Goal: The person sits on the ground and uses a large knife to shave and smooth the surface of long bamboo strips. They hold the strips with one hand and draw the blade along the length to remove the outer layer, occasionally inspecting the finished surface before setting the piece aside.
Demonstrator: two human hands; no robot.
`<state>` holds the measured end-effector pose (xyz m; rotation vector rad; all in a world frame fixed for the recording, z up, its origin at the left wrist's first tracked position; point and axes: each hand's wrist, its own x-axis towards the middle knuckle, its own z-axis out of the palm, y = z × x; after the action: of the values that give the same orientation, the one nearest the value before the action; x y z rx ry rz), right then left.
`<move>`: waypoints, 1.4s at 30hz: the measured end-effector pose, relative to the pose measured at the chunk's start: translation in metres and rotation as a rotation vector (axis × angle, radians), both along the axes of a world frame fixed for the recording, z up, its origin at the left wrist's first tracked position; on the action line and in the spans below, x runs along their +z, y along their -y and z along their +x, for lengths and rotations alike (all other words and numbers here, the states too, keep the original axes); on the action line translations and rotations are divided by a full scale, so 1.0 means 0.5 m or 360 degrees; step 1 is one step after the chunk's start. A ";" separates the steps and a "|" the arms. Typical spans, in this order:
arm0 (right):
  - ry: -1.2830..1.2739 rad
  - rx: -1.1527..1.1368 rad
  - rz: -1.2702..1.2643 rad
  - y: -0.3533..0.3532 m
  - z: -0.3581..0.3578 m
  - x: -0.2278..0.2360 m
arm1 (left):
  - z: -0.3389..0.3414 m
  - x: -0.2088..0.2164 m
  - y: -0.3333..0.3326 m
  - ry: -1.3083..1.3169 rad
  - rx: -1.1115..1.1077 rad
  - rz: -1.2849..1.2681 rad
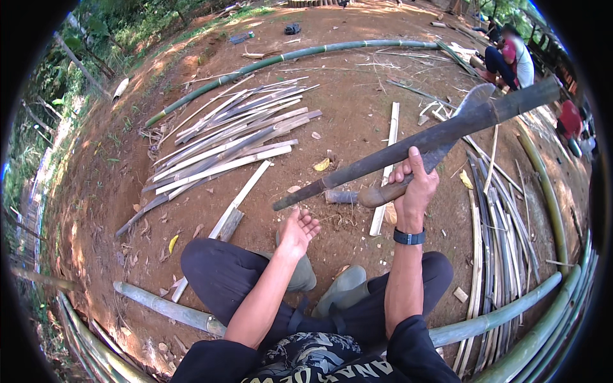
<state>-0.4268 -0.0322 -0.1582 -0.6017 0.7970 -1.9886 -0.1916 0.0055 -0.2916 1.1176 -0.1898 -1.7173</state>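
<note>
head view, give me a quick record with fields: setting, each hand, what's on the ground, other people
setting: outdoor dirt yard, person seated on the ground
right hand: gripping the wooden handle of a machete, blade raised
strip: long dark bamboo strip, lying along the machete, its low end near the left hand
left hand: open, palm up, holding nothing, just under the strip's low end
ground left: pile of split strips, green pole behind
ground right: bundle of strips
others: one person seated far right

Dull, dark metal blade point(476, 105) on a smooth wooden handle point(383, 193); a matt grey bamboo strip point(408, 148); rough reddish dirt ground point(357, 96).
</note>
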 end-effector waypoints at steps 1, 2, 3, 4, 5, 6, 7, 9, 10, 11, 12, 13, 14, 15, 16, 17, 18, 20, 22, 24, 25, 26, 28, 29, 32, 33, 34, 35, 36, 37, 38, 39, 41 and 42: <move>0.0094 0.0017 0.0011 -0.002 -0.006 0.003 | -0.011 0.006 0.005 -0.0110 -0.0031 0.0015; 0.0185 0.0033 0.0014 -0.001 -0.013 0.006 | -0.024 0.032 0.018 -0.0201 0.0047 -0.0002; 0.0248 0.0090 0.0041 -0.002 -0.023 0.001 | -0.035 0.059 0.034 -0.0291 0.0126 -0.0019; 0.0290 0.0094 0.0060 -0.002 -0.025 0.001 | -0.034 0.083 0.052 -0.0372 0.0205 -0.0049; 0.0332 0.0099 0.0079 -0.003 -0.025 0.000 | -0.021 0.090 0.069 -0.0478 0.0242 -0.0174; 0.0375 0.0104 0.0100 -0.003 -0.024 -0.002 | -0.008 0.097 0.081 -0.0499 0.0300 -0.0317; 0.0407 0.0122 0.0126 -0.003 -0.026 -0.008 | 0.001 0.105 0.091 -0.0521 0.0350 -0.0456; 0.0510 0.0191 0.0137 0.003 -0.024 -0.022 | 0.025 0.122 0.103 -0.0539 0.0450 -0.0698; 0.0553 0.0218 0.0141 0.007 -0.029 -0.028 | 0.027 0.142 0.102 -0.0519 0.0476 -0.0759; 0.0575 0.0271 0.0123 0.013 -0.035 -0.042 | 0.028 0.162 0.099 -0.0496 0.0500 -0.0811; 0.0604 0.0296 0.0134 0.020 -0.037 -0.055 | 0.030 0.179 0.097 -0.0473 0.0523 -0.0863; 0.0645 0.0327 0.0146 0.025 -0.032 -0.063 | 0.041 0.194 0.097 -0.0431 0.0503 -0.0949; 0.0686 0.0353 0.0160 0.030 -0.028 -0.074 | 0.052 0.214 0.092 -0.0390 0.0483 -0.1040; 0.0714 0.0380 0.0186 0.034 -0.019 -0.084 | 0.064 0.237 0.086 -0.0349 0.0460 -0.1132; 0.0731 0.0419 0.0200 0.035 -0.006 -0.087 | 0.071 0.266 0.078 -0.0302 0.0438 -0.1229; 0.0740 0.0448 0.0214 0.035 0.001 -0.089 | 0.066 0.294 0.074 -0.0235 0.0518 -0.1244; 0.0751 0.0474 0.0226 0.036 0.008 -0.092 | 0.066 0.313 0.075 -0.0197 0.0559 -0.1284; 0.0861 0.0576 0.0201 0.039 0.013 -0.100 | 0.062 0.349 0.075 -0.0119 0.0627 -0.1362; 0.0862 0.0670 0.0192 0.039 0.012 -0.102 | 0.056 0.377 0.074 -0.0009 0.0666 -0.1571; 0.0958 0.0773 0.0210 0.042 0.025 -0.114 | 0.054 0.397 0.067 0.0038 0.0703 -0.1699; 0.0995 0.0836 0.0228 0.045 0.041 -0.126 | 0.069 0.399 0.061 0.0140 0.0693 -0.1758; 0.1021 0.0893 0.0240 0.048 0.055 -0.131 | 0.075 0.406 0.052 0.0255 0.0864 -0.1687; 0.1045 0.1017 0.0320 0.043 0.083 -0.129 | 0.102 0.417 0.047 0.0273 0.1085 -0.1619; 0.1032 0.1054 0.0335 0.039 0.094 -0.124 | 0.121 0.426 0.044 0.0268 0.1083 -0.1709; 0.1005 0.1185 0.0410 0.021 0.109 -0.128 | 0.159 0.480 0.040 0.0211 0.1188 -0.1791; 0.0988 0.1201 0.0446 0.016 0.119 -0.136 | 0.168 0.499 0.034 0.0263 0.1163 -0.1857; 0.0974 0.1238 0.0471 0.013 0.139 -0.136 | 0.180 0.529 0.023 0.0332 0.1146 -0.1937; 0.0989 0.1231 0.0532 0.007 0.152 -0.145 | 0.190 0.547 0.015 0.0391 0.1128 -0.2004; 0.1024 0.1205 0.0619 0.008 0.163 -0.169 | 0.196 0.565 0.009 0.0444 0.1169 -0.2017; 0.1054 0.1173 0.0703 0.012 0.169 -0.201 | 0.193 0.584 0.009 0.0491 0.1208 -0.2033; 0.1086 0.1155 0.0787 0.018 0.180 -0.231 | 0.199 0.598 0.006 0.0552 0.1251 -0.2052; 0.1175 0.1124 0.0866 0.022 0.180 -0.261 | 0.228 0.597 0.012 0.0540 0.1122 -0.2122; 0.1231 0.1031 0.0999 0.020 0.188 -0.290 | 0.228 0.609 0.011 0.0599 0.1203 -0.2044; 0.1148 0.0967 0.1006 0.024 0.189 -0.316 | 0.229 0.610 0.010 0.0613 0.1239 -0.2001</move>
<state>-0.3322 -0.0442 -0.3161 0.2359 0.6251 -1.1541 -0.0771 0.0007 0.0133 0.4070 -0.8143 -0.4350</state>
